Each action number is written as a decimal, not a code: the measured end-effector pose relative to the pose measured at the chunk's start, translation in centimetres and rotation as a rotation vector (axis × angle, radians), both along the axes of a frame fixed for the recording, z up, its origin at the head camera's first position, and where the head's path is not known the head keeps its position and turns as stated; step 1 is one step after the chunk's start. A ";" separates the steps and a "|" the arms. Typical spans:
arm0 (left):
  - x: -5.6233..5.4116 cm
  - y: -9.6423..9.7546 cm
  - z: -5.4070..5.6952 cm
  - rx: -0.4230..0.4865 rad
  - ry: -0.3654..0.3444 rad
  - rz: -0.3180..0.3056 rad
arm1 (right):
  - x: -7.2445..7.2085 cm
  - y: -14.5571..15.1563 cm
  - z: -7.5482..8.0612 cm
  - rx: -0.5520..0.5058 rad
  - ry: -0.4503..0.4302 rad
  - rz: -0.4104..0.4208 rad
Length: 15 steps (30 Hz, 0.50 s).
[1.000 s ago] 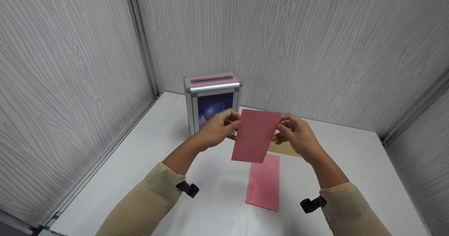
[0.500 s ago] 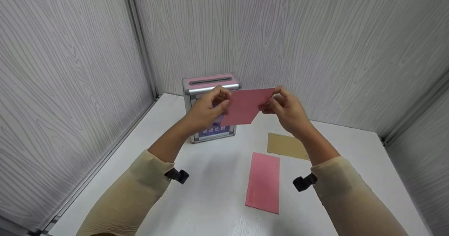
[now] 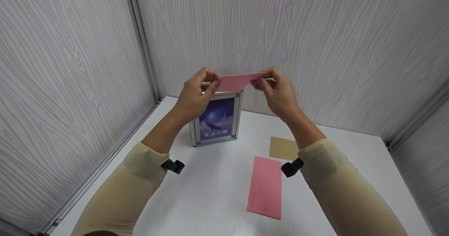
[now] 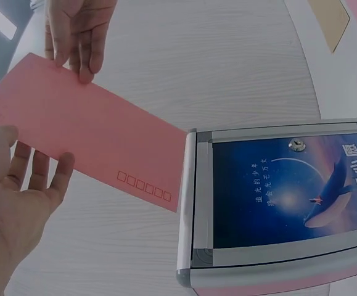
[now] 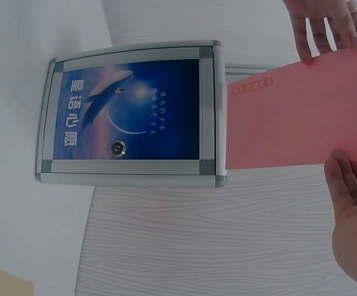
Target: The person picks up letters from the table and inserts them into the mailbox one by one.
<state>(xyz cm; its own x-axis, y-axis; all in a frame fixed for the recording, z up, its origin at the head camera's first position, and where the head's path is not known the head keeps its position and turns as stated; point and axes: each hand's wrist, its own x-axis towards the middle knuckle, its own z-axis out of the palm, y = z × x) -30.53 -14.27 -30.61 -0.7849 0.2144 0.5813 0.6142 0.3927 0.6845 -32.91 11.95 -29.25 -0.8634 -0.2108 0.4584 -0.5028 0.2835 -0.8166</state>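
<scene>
Above the box, my left hand point(image 3: 196, 94) and right hand point(image 3: 280, 97) pinch a pink envelope point(image 3: 235, 82) by its two long sides. The suggestion-style box point(image 3: 216, 118) stands upright, with a metal frame and a blue whale poster on its front. In the left wrist view, the envelope point(image 4: 98, 132) shows a row of small red squares near its lower end. That end meets the box's top edge in both wrist views; whether it sits in the slot is hidden. The right wrist view shows the poster point(image 5: 129, 111) and its round lock point(image 5: 118, 148).
A second pink envelope point(image 3: 265, 187) lies on the white table point(image 3: 207, 194), with a tan envelope point(image 3: 283, 148) behind it, partly covered by my right arm. Wood-grained panels point(image 3: 280, 29) stand behind and at both sides.
Both hands have raised the pink envelope and carried it forward and left over the box. It has tipped from facing me to nearly edge-on, and now hides the box's top slot.
</scene>
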 end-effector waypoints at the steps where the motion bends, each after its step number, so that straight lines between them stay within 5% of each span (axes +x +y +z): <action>1: -0.1 -0.1 -0.1 0.007 0.011 0.005 | -0.1 -0.2 0.1 -0.003 0.006 0.001; 8: -0.4 -0.9 -0.3 0.046 0.066 -0.008 | -0.8 -1.4 0.6 -0.028 0.021 0.016; 15: -0.6 -2.2 -1.2 0.055 0.035 0.011 | -1.9 -2.9 -0.6 -0.063 0.008 0.056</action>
<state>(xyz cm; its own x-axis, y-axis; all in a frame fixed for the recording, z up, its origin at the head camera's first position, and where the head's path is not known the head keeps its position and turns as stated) -31.13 -16.52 -31.82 -0.7661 0.1725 0.6191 0.6339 0.3621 0.6835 -34.78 9.00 -29.85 -0.8473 -0.2292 0.4792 -0.5230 0.2031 -0.8277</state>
